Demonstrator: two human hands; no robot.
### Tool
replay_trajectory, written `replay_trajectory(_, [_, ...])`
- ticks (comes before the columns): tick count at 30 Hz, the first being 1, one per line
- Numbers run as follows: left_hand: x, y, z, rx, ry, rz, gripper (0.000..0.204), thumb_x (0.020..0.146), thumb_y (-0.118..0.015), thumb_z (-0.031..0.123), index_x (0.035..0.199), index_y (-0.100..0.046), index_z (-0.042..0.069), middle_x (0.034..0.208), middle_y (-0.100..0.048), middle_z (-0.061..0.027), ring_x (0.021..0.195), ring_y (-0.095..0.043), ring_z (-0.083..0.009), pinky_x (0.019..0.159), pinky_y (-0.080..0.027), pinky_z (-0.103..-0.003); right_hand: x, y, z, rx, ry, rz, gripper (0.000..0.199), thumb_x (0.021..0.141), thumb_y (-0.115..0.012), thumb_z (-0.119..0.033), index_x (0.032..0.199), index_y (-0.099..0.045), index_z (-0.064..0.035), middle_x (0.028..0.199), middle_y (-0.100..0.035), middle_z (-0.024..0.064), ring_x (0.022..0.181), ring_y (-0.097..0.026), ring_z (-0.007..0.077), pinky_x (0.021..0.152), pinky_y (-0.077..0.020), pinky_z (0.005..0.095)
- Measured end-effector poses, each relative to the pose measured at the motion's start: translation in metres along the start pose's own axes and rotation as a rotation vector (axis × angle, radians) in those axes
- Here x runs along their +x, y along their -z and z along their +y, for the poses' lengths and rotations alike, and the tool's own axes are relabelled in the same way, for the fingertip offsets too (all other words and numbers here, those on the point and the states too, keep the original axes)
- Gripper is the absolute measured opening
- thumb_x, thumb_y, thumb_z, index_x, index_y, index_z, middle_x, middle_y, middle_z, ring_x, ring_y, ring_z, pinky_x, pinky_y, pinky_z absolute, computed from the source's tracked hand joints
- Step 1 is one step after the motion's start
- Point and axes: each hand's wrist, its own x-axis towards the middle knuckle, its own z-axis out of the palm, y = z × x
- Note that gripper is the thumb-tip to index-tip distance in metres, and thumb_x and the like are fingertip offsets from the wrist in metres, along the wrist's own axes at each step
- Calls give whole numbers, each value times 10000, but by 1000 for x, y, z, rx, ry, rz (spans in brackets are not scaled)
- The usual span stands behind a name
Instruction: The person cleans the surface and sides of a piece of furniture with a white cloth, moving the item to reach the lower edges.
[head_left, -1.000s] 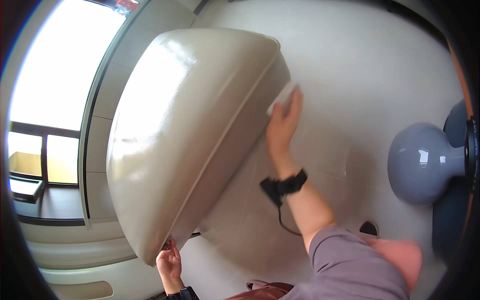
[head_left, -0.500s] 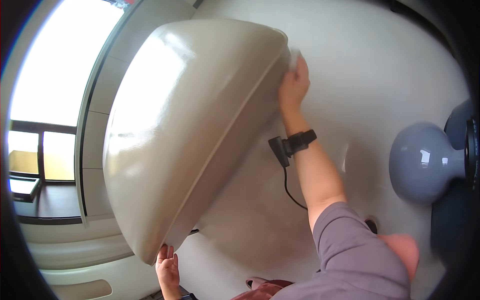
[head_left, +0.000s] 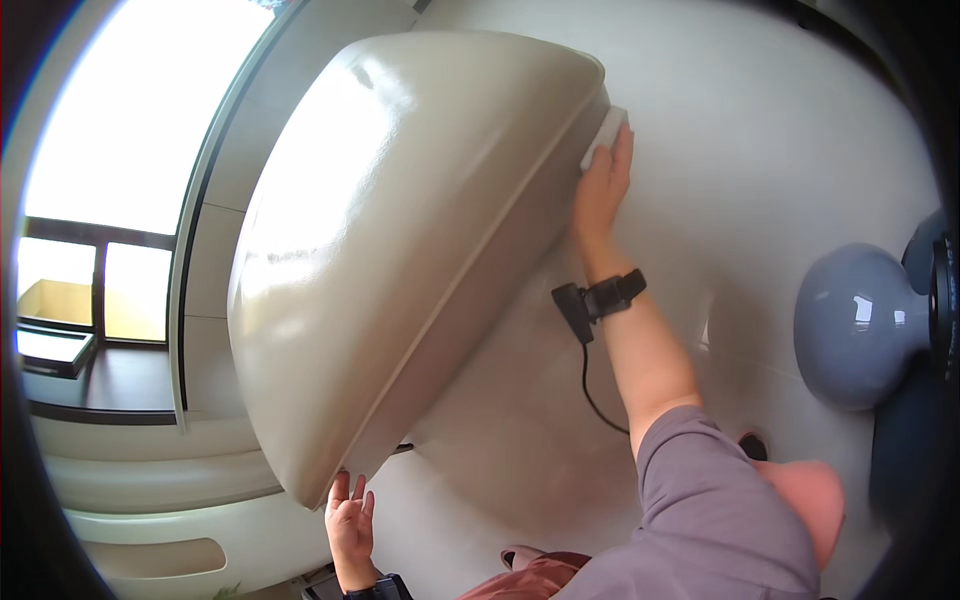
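A big cream padded seat [head_left: 400, 230] with a glossy, leather-like surface and a piped seam fills the middle, slanting from upper right to lower left. My right hand [head_left: 603, 180] presses a white sponge-like block [head_left: 605, 140] against the seat's side near its far right corner, fingers closed along it. At the lower left corner my left hand [head_left: 350, 525] is open, fingers apart, with the fingertips touching the seat's bottom edge. A black band with a small dark device and cable [head_left: 600, 298] sits on my right wrist.
A grey-blue rounded object [head_left: 855, 325] stands at the right on the pale glossy floor [head_left: 740, 180]. A cream sofa-like piece [head_left: 150, 510] lies at the lower left, below a bright window [head_left: 120, 120]. A pink rounded shape [head_left: 805, 505] shows beside my right sleeve.
The seat and both hands sit slightly farther right in view, as does the whole scene. My right hand has slid a little along the seat's side, and the white block now shows clearly.
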Motion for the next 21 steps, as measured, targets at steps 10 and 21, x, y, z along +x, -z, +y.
replay_trajectory(10, [-28, -18, -7, 149, 116, -143, 586, 740, -394, -91, 1305, -350, 59, 1371, -319, -66, 1226, -370, -244, 937, -380, -353, -181, -4, -16, -399, 249, -287, 611, 751, -423, 55, 1332, -235, 20, 1390, -151, 280, 1273, -180, 432, 1023, -175, 468])
replay_trajectory(21, [-41, -39, -2, 337, 92, -197, 562, 733, -403, -65, 1284, -382, 41, 1344, -363, -80, 1202, -397, -231, 929, -376, -330, -105, 32, 2, -24, -95, 36, 541, 840, -468, -51, 1318, -232, 43, 1360, -260, 192, 1260, -280, 293, 1035, -248, 361])
